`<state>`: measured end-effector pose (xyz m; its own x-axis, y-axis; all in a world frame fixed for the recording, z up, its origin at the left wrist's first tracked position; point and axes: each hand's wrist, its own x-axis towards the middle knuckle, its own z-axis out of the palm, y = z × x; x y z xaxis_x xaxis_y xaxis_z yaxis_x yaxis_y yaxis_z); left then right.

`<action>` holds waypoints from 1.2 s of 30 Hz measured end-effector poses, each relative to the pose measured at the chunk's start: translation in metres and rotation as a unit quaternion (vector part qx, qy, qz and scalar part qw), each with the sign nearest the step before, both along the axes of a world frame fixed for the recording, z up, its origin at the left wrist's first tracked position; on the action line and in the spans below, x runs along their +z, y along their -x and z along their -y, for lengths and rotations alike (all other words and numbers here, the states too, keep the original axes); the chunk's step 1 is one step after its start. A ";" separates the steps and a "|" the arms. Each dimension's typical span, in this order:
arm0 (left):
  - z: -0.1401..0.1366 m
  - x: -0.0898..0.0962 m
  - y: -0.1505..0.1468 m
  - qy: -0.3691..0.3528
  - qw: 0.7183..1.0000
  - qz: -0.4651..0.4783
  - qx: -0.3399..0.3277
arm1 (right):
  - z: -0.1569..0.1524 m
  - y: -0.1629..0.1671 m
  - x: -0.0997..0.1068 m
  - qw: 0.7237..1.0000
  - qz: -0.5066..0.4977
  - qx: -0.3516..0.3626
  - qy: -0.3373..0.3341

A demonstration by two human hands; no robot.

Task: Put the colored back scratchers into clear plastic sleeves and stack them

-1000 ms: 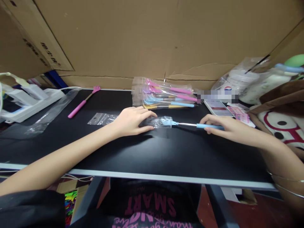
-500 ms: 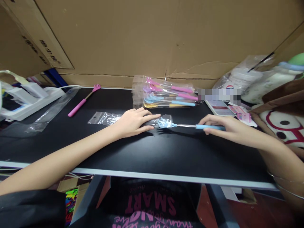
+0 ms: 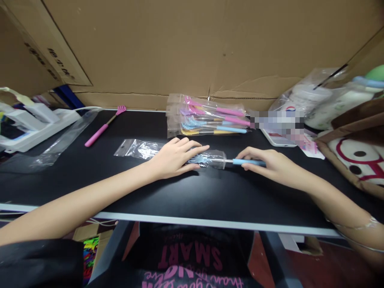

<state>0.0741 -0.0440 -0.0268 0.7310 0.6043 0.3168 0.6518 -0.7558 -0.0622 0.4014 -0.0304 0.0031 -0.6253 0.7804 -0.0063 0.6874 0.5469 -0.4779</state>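
Note:
A blue back scratcher (image 3: 249, 162) lies level over the table, its clawed head inside a clear plastic bag (image 3: 223, 159). My right hand (image 3: 267, 164) pinches the blue handle, which sticks out of the bag's open right end. Palm down, my left hand (image 3: 177, 158) rests on the bag with fingers spread and presses it to the tabletop. It partly hides the bag's middle and the scratcher's head. Behind my hands is a pile of bagged back scratchers (image 3: 214, 116) in pink, blue and yellow.
A loose pink back scratcher (image 3: 103, 129) and an empty clear bag (image 3: 66, 138) lie on the black table (image 3: 216, 200) at left, near a white power strip (image 3: 45, 128). At right are a phone (image 3: 277, 139), a bagged cup (image 3: 309, 98) and a plush item (image 3: 357, 156). Cardboard (image 3: 180, 48) stands behind.
My right hand has moved left, sliding the blue back scratcher deeper into the bag. My left hand stays on the bag, shifted slightly right.

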 end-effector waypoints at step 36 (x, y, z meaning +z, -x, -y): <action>-0.001 0.012 0.019 -0.018 0.995 0.062 0.071 | -0.011 -0.004 0.001 0.968 -0.180 -0.038 0.171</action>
